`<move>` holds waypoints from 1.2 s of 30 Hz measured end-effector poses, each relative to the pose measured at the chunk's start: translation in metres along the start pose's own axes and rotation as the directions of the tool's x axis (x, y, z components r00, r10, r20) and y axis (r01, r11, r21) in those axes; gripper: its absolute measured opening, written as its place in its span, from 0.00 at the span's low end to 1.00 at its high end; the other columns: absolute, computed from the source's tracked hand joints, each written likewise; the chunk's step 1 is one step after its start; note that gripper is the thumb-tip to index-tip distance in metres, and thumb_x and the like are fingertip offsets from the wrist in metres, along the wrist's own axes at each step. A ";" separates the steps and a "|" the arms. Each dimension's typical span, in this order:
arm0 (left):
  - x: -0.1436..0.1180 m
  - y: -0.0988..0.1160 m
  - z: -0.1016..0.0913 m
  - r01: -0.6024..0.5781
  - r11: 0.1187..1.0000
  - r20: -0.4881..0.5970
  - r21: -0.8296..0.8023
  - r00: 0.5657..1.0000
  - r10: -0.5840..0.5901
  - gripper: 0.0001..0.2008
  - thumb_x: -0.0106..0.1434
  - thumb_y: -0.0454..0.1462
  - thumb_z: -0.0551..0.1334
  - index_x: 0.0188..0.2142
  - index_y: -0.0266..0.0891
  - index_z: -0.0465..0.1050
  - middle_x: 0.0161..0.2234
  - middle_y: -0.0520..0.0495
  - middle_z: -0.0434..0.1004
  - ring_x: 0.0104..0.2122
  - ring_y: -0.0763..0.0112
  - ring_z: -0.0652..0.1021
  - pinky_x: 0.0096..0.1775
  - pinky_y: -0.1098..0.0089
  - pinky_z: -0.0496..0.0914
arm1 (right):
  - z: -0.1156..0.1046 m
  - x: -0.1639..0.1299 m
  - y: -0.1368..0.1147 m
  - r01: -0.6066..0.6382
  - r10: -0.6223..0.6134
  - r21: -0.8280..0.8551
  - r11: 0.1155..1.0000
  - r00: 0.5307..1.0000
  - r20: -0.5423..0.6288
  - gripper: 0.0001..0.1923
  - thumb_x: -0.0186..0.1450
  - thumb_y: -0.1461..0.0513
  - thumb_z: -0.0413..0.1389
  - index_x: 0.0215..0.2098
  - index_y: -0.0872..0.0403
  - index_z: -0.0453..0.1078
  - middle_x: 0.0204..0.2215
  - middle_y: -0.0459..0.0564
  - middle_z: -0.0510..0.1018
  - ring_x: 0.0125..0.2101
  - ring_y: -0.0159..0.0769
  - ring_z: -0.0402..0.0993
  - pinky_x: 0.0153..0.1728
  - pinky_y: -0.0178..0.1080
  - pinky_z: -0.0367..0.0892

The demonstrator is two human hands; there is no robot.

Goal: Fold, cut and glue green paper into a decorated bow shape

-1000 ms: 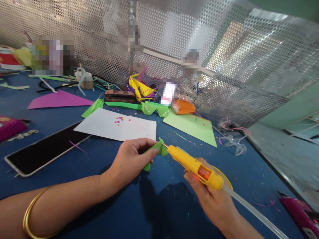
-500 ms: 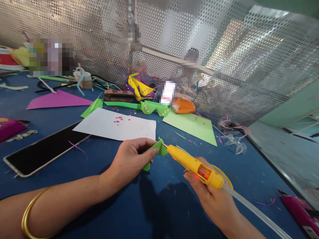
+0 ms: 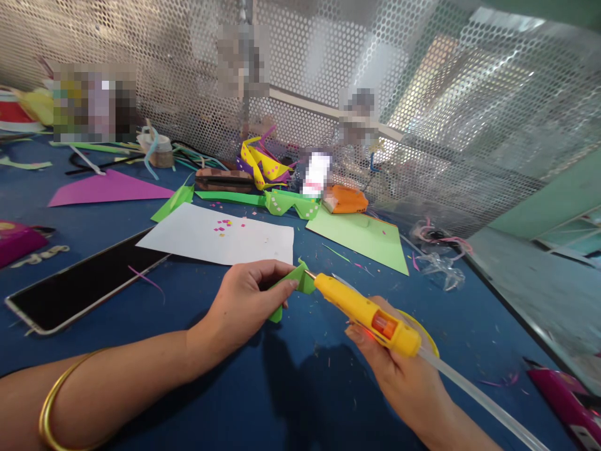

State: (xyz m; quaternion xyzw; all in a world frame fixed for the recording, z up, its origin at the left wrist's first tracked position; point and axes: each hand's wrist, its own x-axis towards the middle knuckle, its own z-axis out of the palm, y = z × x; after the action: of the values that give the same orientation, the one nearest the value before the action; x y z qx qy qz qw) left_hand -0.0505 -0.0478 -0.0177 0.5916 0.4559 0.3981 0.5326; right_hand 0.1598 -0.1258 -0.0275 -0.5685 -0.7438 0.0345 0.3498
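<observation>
In the head view, my left hand (image 3: 256, 297) pinches a folded green paper piece (image 3: 306, 282) between thumb and fingers, above the blue table. Part of that piece is hidden behind the fingers. My right hand (image 3: 406, 376) is wrapped round a yellow hot glue gun (image 3: 366, 307), and a long clear glue stick (image 3: 483, 394) sticks out of its back end. The gun's metal tip meets or nearly meets the green piece's upper edge; contact is hard to tell. Beyond my left hand lies a white sheet (image 3: 188, 235) with small pink and yellow paper bits on it.
Behind stand green paper glasses (image 3: 293, 205), yellow paper glasses (image 3: 270, 169) and an orange packet (image 3: 347, 199). A light green sheet (image 3: 361, 241) lies right of centre. At left are a dark-screened tablet or phone (image 3: 84, 285) and a purple sheet (image 3: 110, 190). Perforated metal mesh (image 3: 300, 50) bounds the back.
Almost nothing differs. Both hands, the green paper piece and the glue gun hold nearly the same positions.
</observation>
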 end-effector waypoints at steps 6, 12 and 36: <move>0.000 0.001 0.000 0.009 1.000 0.010 -0.015 1.000 -0.008 0.12 0.56 0.42 0.65 0.36 0.38 0.81 0.19 0.53 0.72 0.20 0.76 0.69 0.23 0.76 0.64 | 0.001 -0.001 0.001 0.003 -0.004 -0.001 1.000 1.000 -0.009 0.13 0.69 0.52 0.51 0.34 0.51 0.69 0.25 0.45 0.72 0.24 0.32 0.70 0.24 0.35 0.65; 0.000 0.000 0.000 0.011 1.000 0.017 -0.008 1.000 -0.010 0.12 0.57 0.42 0.65 0.37 0.37 0.80 0.19 0.54 0.71 0.20 0.77 0.69 0.23 0.77 0.63 | -0.002 0.001 -0.003 0.010 -0.010 -0.005 1.000 1.000 -0.009 0.14 0.70 0.51 0.51 0.33 0.51 0.68 0.24 0.43 0.71 0.23 0.30 0.69 0.22 0.34 0.63; 0.001 -0.002 0.000 0.008 1.000 -0.015 -0.013 1.000 -0.009 0.11 0.57 0.41 0.65 0.36 0.39 0.81 0.20 0.53 0.72 0.20 0.76 0.69 0.23 0.76 0.65 | -0.001 0.003 -0.003 0.053 -0.053 -0.003 0.999 0.998 -0.024 0.12 0.69 0.53 0.53 0.31 0.51 0.65 0.21 0.40 0.66 0.20 0.28 0.64 0.21 0.32 0.60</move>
State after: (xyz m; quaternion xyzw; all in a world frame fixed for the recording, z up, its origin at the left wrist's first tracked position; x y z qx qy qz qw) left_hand -0.0504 -0.0466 -0.0200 0.5830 0.4598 0.4034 0.5347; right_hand 0.1579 -0.1240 -0.0238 -0.5493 -0.7544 0.0174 0.3589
